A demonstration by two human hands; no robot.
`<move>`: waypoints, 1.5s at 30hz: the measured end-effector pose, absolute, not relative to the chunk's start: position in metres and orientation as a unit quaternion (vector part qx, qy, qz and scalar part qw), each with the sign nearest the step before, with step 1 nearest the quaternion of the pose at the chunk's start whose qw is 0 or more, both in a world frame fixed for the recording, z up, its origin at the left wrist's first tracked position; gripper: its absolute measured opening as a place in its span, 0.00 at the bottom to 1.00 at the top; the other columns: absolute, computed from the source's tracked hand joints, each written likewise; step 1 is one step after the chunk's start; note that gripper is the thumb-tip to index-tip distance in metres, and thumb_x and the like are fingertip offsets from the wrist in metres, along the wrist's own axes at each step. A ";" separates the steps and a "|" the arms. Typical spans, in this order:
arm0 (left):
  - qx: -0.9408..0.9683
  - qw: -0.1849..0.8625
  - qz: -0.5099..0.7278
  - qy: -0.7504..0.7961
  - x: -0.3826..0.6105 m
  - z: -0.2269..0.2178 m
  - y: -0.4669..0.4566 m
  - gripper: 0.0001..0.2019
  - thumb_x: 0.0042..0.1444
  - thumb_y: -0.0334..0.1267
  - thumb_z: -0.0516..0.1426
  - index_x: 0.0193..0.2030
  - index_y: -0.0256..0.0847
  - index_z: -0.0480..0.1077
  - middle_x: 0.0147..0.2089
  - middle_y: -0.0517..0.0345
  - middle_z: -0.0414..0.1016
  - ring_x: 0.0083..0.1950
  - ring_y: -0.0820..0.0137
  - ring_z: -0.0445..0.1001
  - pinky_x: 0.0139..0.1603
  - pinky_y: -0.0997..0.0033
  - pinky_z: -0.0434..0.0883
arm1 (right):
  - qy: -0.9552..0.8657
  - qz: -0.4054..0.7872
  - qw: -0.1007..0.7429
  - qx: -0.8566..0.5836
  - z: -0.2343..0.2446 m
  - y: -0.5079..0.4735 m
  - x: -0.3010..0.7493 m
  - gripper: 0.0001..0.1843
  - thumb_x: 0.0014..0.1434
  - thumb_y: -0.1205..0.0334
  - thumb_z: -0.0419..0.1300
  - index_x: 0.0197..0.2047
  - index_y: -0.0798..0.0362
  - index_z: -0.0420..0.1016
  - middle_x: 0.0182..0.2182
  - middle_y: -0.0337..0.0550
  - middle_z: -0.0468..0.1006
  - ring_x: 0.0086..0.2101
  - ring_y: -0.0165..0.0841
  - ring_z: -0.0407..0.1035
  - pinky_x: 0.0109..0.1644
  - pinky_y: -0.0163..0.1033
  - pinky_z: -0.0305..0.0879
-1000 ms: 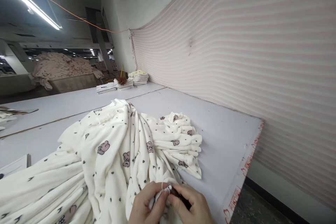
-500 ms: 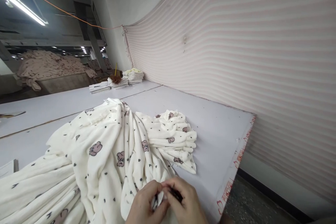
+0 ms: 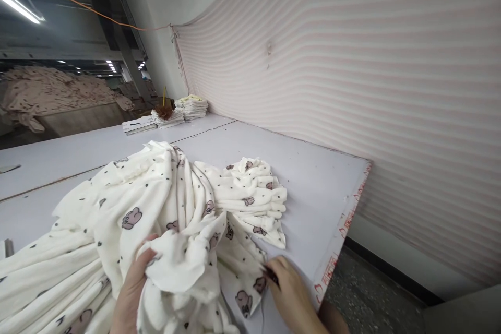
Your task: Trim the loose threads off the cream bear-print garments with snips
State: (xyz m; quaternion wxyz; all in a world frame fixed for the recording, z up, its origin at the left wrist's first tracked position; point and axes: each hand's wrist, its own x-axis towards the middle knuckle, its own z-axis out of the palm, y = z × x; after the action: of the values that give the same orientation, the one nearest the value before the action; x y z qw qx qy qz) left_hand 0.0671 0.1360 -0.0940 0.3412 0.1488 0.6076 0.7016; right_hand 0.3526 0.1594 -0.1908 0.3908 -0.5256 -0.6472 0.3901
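Note:
A heap of white plush fabric (image 3: 156,193), printed with mauve bears and small dark marks, spreads over the near side of the table. My left hand (image 3: 133,287) is closed round a bunched part of it, lifting the cloth; some of its fingers are hidden behind the folds. To the right, my right hand (image 3: 287,289) is closed on a small black tool (image 3: 273,275), whose exact kind I cannot make out. That hand is beside a hanging flap of the fabric, close to its edge; whether it touches the cloth is unclear.
The pale table (image 3: 313,182) has a taped right edge with red print. Stacks of folded white cloth (image 3: 191,108) and a brown tuft (image 3: 163,111) stand at the back. A striped pink-white sheet (image 3: 332,62) hangs along the right. Pinkish cloth (image 3: 58,91) is piled far left.
My hands, together before on a bit of cloth, have moved apart. The left one has gone left and raised a bunch of fabric; the right keeps the black tool. The view has shifted slightly.

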 end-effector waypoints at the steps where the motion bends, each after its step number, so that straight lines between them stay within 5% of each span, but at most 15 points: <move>1: 0.156 0.341 0.701 0.606 0.063 -0.093 0.135 0.15 0.34 0.35 0.62 0.33 0.44 0.68 0.20 0.71 0.74 0.20 0.73 0.72 0.20 0.79 0.69 | -0.630 0.402 0.405 -0.526 -0.188 0.169 0.355 0.05 0.55 0.60 0.58 0.29 0.49 0.73 0.30 0.41 0.73 0.32 0.38 0.69 0.37 0.38 0.63; 4: 0.231 0.333 0.678 0.613 0.071 -0.086 0.128 0.15 0.33 0.36 0.65 0.33 0.43 0.72 0.24 0.67 0.76 0.22 0.72 0.71 0.21 0.78 0.69 | -0.590 0.454 0.426 -0.515 -0.174 0.195 0.364 0.14 0.59 0.51 0.57 0.27 0.50 0.69 0.23 0.37 0.70 0.30 0.36 0.67 0.35 0.37 0.63; 8: 0.593 0.267 0.467 0.599 0.124 -0.088 0.121 0.05 0.51 0.41 0.61 0.32 0.43 0.76 0.35 0.56 0.77 0.38 0.63 0.76 0.39 0.71 0.72 | -0.514 0.558 0.431 -0.490 -0.156 0.206 0.360 0.18 0.60 0.44 0.55 0.30 0.51 0.69 0.19 0.33 0.65 0.21 0.29 0.61 0.22 0.31 0.55; 12: 0.712 0.207 0.274 0.613 0.173 -0.112 0.126 0.20 0.48 0.40 0.63 0.49 0.44 0.69 0.41 0.53 0.75 0.37 0.61 0.76 0.37 0.67 0.72 | -0.445 0.624 0.434 -0.474 -0.147 0.195 0.341 0.21 0.56 0.41 0.58 0.31 0.52 0.68 0.19 0.30 0.61 0.15 0.23 0.49 0.17 0.28 0.41; 17: 0.714 0.116 0.352 0.593 0.183 -0.128 0.134 0.09 0.63 0.31 0.45 0.41 0.44 0.66 0.40 0.53 0.70 0.37 0.65 0.74 0.38 0.68 0.71 | -0.531 0.543 0.457 -0.463 -0.137 0.185 0.338 0.20 0.59 0.42 0.57 0.29 0.52 0.68 0.20 0.33 0.65 0.20 0.27 0.59 0.23 0.31 0.56; 22: 0.703 0.120 0.414 0.565 0.169 -0.121 0.132 0.07 0.63 0.32 0.47 0.41 0.45 0.65 0.41 0.51 0.71 0.41 0.64 0.74 0.40 0.69 0.71 | -0.677 0.299 0.465 -0.487 -0.127 0.172 0.348 0.09 0.62 0.53 0.55 0.40 0.48 0.71 0.34 0.42 0.72 0.33 0.34 0.69 0.32 0.32 0.66; 25: 0.710 0.126 0.416 0.554 0.166 -0.123 0.130 0.07 0.61 0.31 0.49 0.41 0.45 0.66 0.42 0.51 0.73 0.44 0.64 0.75 0.42 0.71 0.72 | -0.714 0.312 0.446 -0.440 -0.123 0.166 0.344 0.12 0.60 0.59 0.57 0.47 0.44 0.73 0.37 0.42 0.74 0.36 0.34 0.72 0.38 0.33 0.69; 30: 0.667 0.140 0.473 0.559 0.170 -0.132 0.127 0.07 0.60 0.31 0.50 0.38 0.46 0.67 0.42 0.55 0.74 0.43 0.66 0.74 0.43 0.73 0.69 | -0.708 0.375 0.425 -0.421 -0.118 0.167 0.339 0.03 0.57 0.62 0.58 0.32 0.50 0.72 0.28 0.38 0.74 0.30 0.32 0.71 0.34 0.31 0.67; 35: 0.649 0.139 0.509 0.547 0.168 -0.134 0.124 0.07 0.59 0.30 0.50 0.36 0.46 0.67 0.40 0.56 0.72 0.41 0.67 0.73 0.42 0.73 0.68 | -0.713 0.403 0.366 -0.442 -0.115 0.166 0.352 0.08 0.56 0.63 0.60 0.41 0.49 0.76 0.35 0.42 0.77 0.37 0.36 0.74 0.41 0.34 0.69; 45: 0.659 0.141 0.513 0.532 0.167 -0.137 0.125 0.08 0.60 0.29 0.49 0.35 0.44 0.67 0.40 0.53 0.72 0.41 0.66 0.73 0.42 0.72 0.68 | -0.768 0.384 0.302 -0.413 -0.106 0.172 0.344 0.08 0.57 0.62 0.61 0.34 0.49 0.83 0.28 0.41 0.77 0.31 0.36 0.74 0.35 0.35 0.67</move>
State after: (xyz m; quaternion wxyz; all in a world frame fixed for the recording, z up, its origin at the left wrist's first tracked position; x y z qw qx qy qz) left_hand 0.1665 0.1247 -0.1369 0.1414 0.6586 0.5324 0.5126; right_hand 0.3444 0.1721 -0.1055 0.3022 -0.4131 -0.7684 0.3842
